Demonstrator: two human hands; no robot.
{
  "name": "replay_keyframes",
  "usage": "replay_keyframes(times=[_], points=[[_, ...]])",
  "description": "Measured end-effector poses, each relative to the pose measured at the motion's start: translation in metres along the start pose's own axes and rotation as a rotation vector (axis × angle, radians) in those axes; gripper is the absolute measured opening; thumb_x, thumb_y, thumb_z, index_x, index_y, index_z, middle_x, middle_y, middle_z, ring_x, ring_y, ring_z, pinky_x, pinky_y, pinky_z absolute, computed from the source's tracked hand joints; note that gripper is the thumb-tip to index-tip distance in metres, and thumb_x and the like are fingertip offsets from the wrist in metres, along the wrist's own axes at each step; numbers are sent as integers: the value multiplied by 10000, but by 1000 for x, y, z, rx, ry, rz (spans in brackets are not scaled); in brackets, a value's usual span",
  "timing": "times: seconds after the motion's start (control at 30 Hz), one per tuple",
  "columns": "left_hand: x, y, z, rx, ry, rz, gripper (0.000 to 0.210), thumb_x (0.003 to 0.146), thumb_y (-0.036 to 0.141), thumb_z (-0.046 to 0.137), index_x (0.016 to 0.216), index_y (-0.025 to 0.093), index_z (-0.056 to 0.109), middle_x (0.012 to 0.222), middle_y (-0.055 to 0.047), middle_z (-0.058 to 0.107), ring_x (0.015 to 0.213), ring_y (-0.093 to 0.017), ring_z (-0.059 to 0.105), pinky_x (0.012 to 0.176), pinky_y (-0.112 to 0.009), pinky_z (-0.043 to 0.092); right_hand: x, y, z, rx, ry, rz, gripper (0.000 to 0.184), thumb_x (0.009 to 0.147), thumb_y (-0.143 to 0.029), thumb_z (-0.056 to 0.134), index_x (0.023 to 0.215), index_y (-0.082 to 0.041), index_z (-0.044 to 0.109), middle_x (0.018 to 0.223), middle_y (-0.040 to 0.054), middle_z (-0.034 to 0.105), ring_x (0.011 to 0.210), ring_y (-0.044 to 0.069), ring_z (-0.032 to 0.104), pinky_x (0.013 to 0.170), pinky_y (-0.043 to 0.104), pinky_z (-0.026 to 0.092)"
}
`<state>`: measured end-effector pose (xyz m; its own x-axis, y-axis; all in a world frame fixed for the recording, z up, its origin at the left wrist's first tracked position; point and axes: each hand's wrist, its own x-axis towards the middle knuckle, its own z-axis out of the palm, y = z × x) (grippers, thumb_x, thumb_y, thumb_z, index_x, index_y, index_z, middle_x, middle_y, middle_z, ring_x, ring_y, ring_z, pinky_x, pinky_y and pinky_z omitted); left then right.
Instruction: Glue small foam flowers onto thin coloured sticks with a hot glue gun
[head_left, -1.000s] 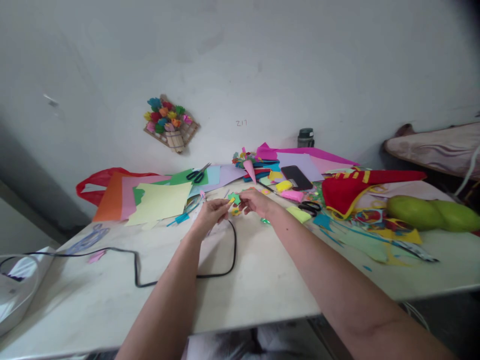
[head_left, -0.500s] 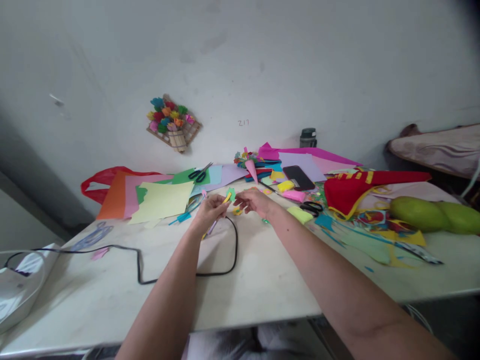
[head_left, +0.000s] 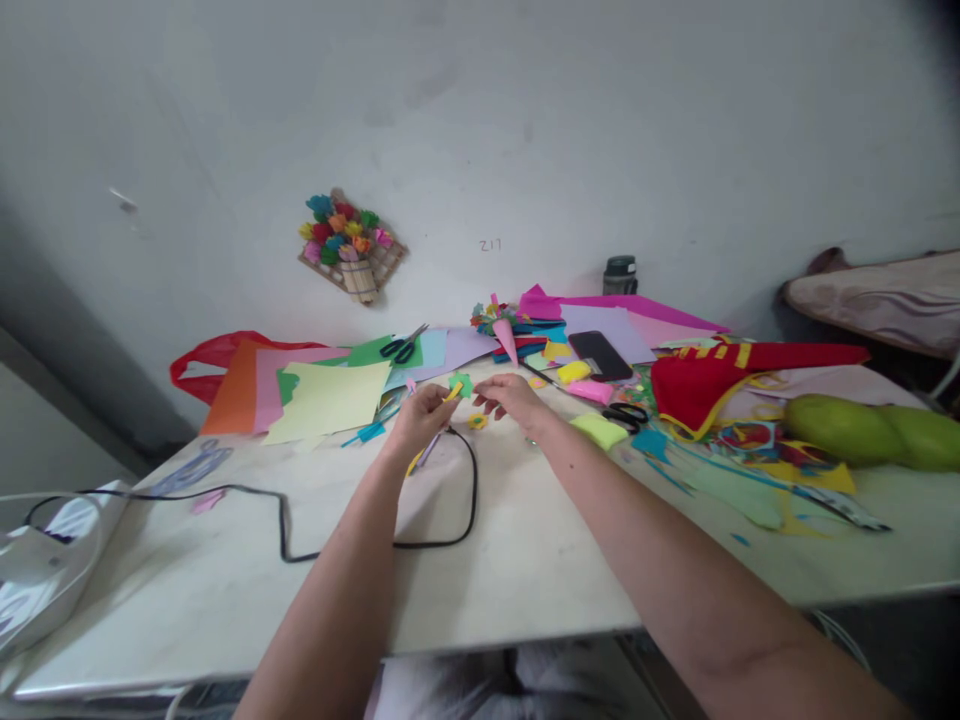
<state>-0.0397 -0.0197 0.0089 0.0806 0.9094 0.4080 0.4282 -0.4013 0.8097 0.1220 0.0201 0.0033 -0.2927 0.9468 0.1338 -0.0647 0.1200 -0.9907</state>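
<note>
My left hand (head_left: 421, 415) is pinched closed on a small green paper cutout (head_left: 464, 382), with a narrow yellow strip (head_left: 455, 391) lying across its lower edge. Just to the right, my right hand (head_left: 511, 397) has loosely bent fingers, slightly apart, with nothing visible in them. Its fingertips are close to the cutout's edge; whether they touch it I cannot tell. Below the hands a small yellow paper flower (head_left: 478, 422) lies on the table. A thin purple and yellow stick-like piece shows beneath my left hand, beside the end of a black cable (head_left: 475, 490).
Coloured paper sheets (head_left: 330, 400) and black-handled scissors (head_left: 401, 348) lie at the back left. A phone (head_left: 600, 355), a second pair of scissors (head_left: 626, 415), red cloth (head_left: 690, 390) and paper scraps crowd the right, near green fruit-like objects (head_left: 840, 428). A power strip (head_left: 67, 560) sits far left.
The green cutout has tilted a little in my left hand and shows more of its face. My right hand has moved slightly. The whole view has shifted a bit.
</note>
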Motion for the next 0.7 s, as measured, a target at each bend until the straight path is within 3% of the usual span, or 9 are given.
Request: replay_keyframes(times=[0.2,0.4,0.6,0.7], points=[[0,-2,-4,313,55,138,250,753,414,499,770,166,532,467,52,447,428,-76,392,438,-197,268,0,0,3,-83,54,-57,96,674,-210,541,709,-148,605,660,17,628,473,66,496,401,173,341],[-1,-4,-5,489,13,172,247,821,354,390,854,172,553,500,27,529,472,-101,460,510,-204,312,3,3,5,-144,155,-175,175,670,-162,515,807,-169,623,710,5,633,500,73,511,465,192,393],[1,-7,-5,570,-2,190,256,803,282,400,618,181,546,574,-12,599,535,-109,495,560,-209,329,8,9,5,-308,230,-344,166,688,-223,530,812,-201,639,792,10,639,618,109,548,608,244,447],[0,-5,-5,528,-20,165,260,788,283,423,587,177,549,558,-10,605,491,-97,484,541,-204,336,7,8,5,-323,234,-359,166,685,-234,537,812,-202,639,813,11,640,658,117,552,648,254,445]])
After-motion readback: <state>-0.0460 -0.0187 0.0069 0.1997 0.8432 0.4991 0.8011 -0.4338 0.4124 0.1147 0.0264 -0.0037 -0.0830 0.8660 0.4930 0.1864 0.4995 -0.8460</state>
